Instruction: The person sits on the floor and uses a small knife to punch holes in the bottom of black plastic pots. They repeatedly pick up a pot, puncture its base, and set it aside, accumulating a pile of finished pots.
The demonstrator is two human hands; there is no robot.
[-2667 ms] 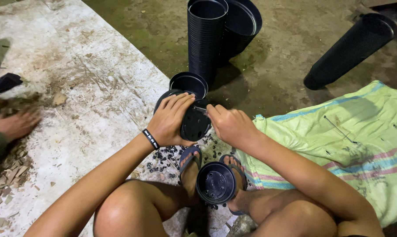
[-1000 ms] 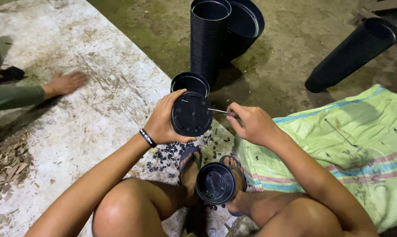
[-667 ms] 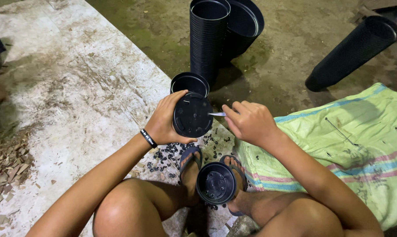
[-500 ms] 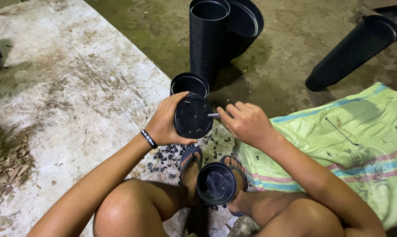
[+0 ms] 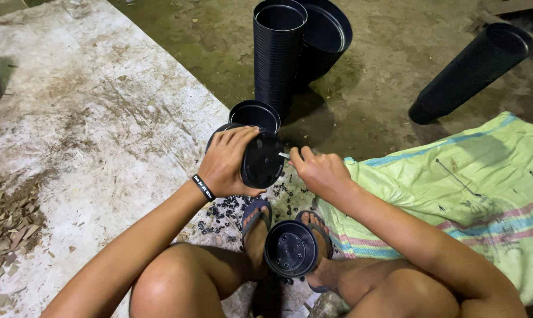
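1. My left hand (image 5: 228,162) is gripping a black pot (image 5: 260,160), tipped on its side with its base facing me, above my feet.
2. My right hand (image 5: 318,171) is pinching a thin tool (image 5: 284,155) at the pot's edge.
3. The tool could be slipping toward my left fingers if the pot twists.
4. Another pot (image 5: 291,248) is sitting between my sandals; it is showing only its base.
5. The pot stacks (image 5: 280,53) are looking empty on top.

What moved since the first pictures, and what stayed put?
The left hand lifted the black pot and tipped its bottom toward the camera. The right hand brought a thin tool to its edge. A co-worker's hand at left has gone. The pot between the feet and the pot stacks stayed.
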